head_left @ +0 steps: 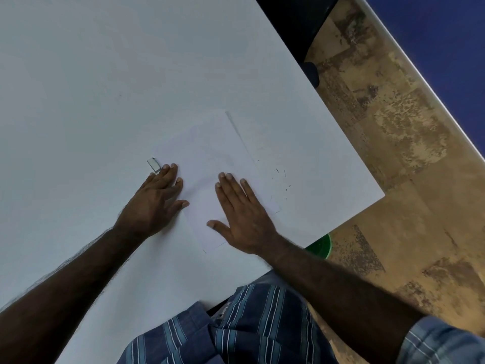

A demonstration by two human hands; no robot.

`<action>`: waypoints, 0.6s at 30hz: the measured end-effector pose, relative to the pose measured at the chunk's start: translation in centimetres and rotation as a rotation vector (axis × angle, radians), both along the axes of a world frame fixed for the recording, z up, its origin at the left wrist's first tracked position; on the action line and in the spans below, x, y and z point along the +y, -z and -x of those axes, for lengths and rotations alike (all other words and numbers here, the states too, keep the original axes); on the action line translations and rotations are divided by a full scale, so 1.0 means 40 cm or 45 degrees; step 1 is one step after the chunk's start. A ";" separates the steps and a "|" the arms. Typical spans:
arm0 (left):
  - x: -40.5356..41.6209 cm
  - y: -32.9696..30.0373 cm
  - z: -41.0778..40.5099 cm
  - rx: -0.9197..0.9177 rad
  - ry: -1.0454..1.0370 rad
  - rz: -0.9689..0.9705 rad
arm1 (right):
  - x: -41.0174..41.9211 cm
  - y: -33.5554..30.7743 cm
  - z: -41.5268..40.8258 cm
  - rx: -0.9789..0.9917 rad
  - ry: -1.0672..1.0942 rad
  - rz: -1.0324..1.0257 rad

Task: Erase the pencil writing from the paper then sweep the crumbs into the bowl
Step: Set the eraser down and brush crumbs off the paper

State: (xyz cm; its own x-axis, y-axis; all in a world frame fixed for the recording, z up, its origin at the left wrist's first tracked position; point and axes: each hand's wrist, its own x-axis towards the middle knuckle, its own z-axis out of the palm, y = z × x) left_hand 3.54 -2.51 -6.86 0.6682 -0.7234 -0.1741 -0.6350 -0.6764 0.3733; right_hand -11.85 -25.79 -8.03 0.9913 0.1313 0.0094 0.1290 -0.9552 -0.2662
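Sweeping step judged at hand: white paper sheet (210, 164) looks erased, dark crumbs (282, 183) on white counter (91, 88) just right of it; next push toward green bowl (320, 245) below counter edge. Left hand (154, 198), right hand (244, 216) grip nothing, flat on paper; small white eraser (153, 164) beside left fingertips

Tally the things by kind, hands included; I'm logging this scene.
Hands: 2, left and right
Paper: 1
Eraser: 1
Bowl: 1
Table: 1
Total: 6
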 end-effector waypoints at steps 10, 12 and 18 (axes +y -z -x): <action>-0.002 -0.013 -0.001 0.082 -0.108 -0.036 | -0.111 0.012 -0.055 -0.063 0.402 0.019; -0.006 -0.018 -0.002 0.096 -0.127 -0.060 | -0.058 0.001 -0.105 -0.106 0.284 -0.052; -0.010 -0.027 -0.002 0.108 -0.134 -0.057 | -0.022 0.026 -0.157 -0.080 0.261 -0.022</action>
State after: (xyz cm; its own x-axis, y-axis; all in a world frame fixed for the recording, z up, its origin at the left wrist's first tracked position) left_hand 3.62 -2.92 -5.76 0.7212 -0.6406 -0.2637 -0.5272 -0.7545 0.3909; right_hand -5.59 -26.65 -9.09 0.9946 -0.0740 0.0728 -0.0508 -0.9585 -0.2805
